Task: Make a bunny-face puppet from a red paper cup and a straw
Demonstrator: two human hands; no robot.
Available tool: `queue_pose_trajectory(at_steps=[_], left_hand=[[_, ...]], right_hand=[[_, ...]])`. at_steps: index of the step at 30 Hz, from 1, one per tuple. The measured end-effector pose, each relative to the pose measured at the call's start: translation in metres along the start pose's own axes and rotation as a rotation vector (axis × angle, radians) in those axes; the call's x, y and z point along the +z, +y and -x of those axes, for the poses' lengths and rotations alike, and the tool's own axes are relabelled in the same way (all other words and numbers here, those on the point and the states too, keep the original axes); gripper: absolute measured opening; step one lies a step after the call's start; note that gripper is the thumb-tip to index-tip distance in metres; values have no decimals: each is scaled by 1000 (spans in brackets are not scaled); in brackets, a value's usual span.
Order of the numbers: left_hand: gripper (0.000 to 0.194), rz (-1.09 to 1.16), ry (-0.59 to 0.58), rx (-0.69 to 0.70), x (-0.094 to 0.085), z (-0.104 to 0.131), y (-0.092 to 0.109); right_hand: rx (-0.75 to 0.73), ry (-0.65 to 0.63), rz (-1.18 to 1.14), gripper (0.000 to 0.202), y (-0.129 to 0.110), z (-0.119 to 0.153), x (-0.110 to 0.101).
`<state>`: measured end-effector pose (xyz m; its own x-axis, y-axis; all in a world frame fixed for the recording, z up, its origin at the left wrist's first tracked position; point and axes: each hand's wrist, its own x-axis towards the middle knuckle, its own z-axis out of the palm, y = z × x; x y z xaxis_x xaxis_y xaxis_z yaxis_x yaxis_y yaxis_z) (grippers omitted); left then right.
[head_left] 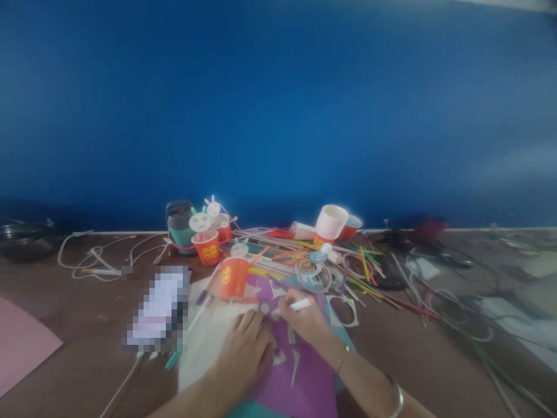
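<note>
My right hand (302, 325) is closed around a white marker (301, 304) with a reddish end, its other end low over the purple paper (311, 380). Palm down, my left hand (243, 351) lies across the white paper (202, 334) and the purple sheet, fingers stretched toward the marker. Small pale scraps and cut-out holes show on the purple sheet. Just beyond my left fingers stands a red paper cup (234, 280) with gold print and a small bunny-eared disc (239, 248) above it. What lies under my fingertips is too blurred to tell.
Behind are another red cup (206, 248) with a bunny face, a grey-green container (179, 223), a stack of paper cups (329, 223) and many coloured sticks (278, 252). A blurred-out phone (159, 307) and pink paper (24, 345) lie left. Cables tangle rightward; a blue wall rises behind.
</note>
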<state>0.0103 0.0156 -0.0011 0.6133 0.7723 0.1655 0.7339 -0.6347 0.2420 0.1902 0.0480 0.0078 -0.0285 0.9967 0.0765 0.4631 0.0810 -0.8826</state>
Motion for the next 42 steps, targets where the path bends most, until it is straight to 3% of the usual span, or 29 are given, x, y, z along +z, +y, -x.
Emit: queue_pose_trajectory(at_steps=[7, 32, 42], left_hand=[[13, -7, 15, 5, 0, 0, 0], [14, -15, 0, 3, 1, 0, -1], [14, 1, 11, 9, 2, 0, -2]], right_hand=[[19, 53, 25, 20, 1, 0, 2], [-16, 43, 23, 20, 1, 0, 2], [84, 36, -39, 17, -6, 1, 2]])
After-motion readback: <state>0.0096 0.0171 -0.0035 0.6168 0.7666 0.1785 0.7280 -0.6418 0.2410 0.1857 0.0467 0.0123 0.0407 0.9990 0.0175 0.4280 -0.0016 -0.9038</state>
